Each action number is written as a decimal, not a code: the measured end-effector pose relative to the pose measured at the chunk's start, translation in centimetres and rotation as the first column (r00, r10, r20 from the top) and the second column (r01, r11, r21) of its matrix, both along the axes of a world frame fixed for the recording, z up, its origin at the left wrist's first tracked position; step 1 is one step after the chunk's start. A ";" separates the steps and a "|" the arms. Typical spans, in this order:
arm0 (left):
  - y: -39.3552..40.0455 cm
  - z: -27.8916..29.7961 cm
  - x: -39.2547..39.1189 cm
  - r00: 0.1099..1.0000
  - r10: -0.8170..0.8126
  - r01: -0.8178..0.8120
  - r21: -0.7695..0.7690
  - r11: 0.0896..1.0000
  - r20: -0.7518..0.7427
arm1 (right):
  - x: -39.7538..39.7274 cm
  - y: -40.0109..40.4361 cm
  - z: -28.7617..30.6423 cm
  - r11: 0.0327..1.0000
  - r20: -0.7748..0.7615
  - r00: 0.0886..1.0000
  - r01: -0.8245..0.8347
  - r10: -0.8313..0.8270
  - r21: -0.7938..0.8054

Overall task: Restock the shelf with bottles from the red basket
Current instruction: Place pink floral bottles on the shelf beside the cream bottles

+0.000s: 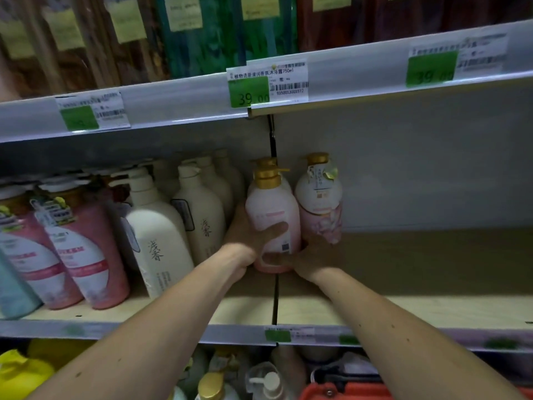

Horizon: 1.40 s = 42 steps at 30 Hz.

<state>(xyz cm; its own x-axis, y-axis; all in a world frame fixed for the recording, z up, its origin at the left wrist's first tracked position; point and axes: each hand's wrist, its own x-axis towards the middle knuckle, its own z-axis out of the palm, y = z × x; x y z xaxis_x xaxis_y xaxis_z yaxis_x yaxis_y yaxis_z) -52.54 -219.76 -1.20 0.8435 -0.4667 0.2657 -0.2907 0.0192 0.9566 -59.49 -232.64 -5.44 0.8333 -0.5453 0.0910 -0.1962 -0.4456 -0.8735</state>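
The likeliest upset here is a knock: the pink bottle (272, 223) is being set in tight quarters, with a flowered pink-and-white bottle (319, 202) touching or nearly touching it just to the right of the grip and a cream bottle (202, 209) close on the left, so a sideways shove could tip either neighbour, or the pump head could catch the one standing directly behind it. A second risk, as I judge it, is the base landing on the dark seam in the shelf (403, 310) board below the grip and rocking. The left hand (248, 235) is curled round the bottle's lower body, thumb across its front. The right hand (310, 262) sits low at the bottle's base, mostly hidden; whether its fingers clasp the bottle I cannot tell. Below the arms, the red basket (346, 392) shows at the bottom edge, more bottles near it.
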 end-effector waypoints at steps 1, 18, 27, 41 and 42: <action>-0.3 -0.3 0.1 1.000 0.008 -0.008 -0.014 1.000 0.014 | 0.2 -0.2 -0.2 0.999 0.002 1.000 0.005 -0.005 -0.031; -1.4 -3.9 -0.6 0.999 0.033 -0.037 -0.114 0.993 -0.038 | 0.1 -1.4 -2.0 0.997 0.118 0.991 -0.060 0.065 -0.053; -0.8 -3.9 -3.5 0.928 0.335 -0.358 0.135 0.924 0.164 | -0.8 -1.7 -1.9 0.999 0.237 0.971 -0.027 0.037 -0.045; -0.7 -4.0 -8.2 0.740 0.298 -0.618 0.434 0.656 0.603 | -2.2 0.3 -0.6 0.949 -0.177 0.981 -0.125 0.075 -0.290; -0.7 -4.0 -8.4 0.735 0.281 -0.614 0.431 0.661 0.617 | -2.5 0.3 -0.5 0.947 -0.257 0.963 -0.155 0.080 -0.283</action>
<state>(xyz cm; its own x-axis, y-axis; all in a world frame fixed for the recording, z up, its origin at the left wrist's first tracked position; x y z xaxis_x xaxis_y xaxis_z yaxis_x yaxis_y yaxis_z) -60.97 -220.49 -5.18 0.8308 -0.2561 0.4941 -0.4995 -0.7347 0.4590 -61.97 -232.37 -5.91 0.9069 -0.4206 0.0245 -0.3125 -0.7104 -0.6306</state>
